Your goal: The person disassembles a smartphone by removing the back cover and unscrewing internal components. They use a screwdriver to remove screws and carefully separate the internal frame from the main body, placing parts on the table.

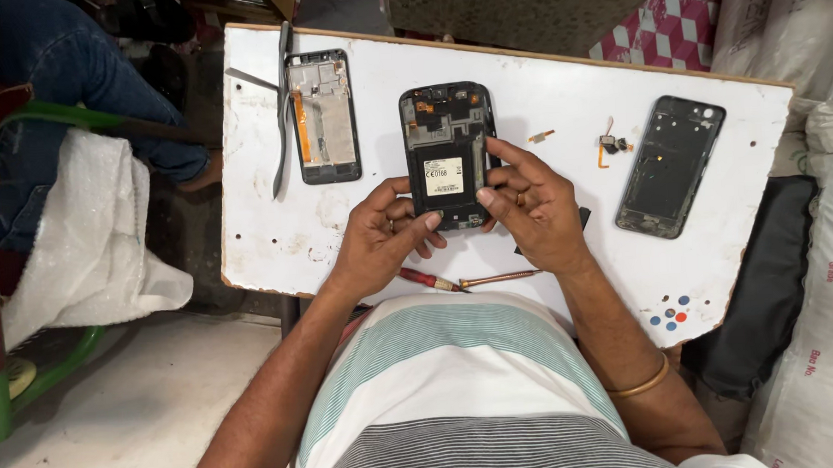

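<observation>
I'm pinching the phone point(448, 154) (long axis pointing away from me) between left hand point(381, 235) and right hand point(536, 207), fingers curled on its near edges.

Striped shirt point(459, 389), gold bangle point(645, 384), finger rings point(519, 199)

Three phone bodies lie on the counter point(269, 230): one opened phone point(448, 154) at the centre, one stripped frame point(323, 117) at ten o'clock, one dark back frame point(670, 165) at three o'clock. Two small loose parts: a flex piece point(540, 136) and a connector part point(610, 145), both toward two o'clock. One pair of tweezers point(283, 109) at ten o'clock. One screwdriver point(427, 280) at six o'clock. Two hands, left hand point(380, 235) and right hand point(536, 207).
</observation>
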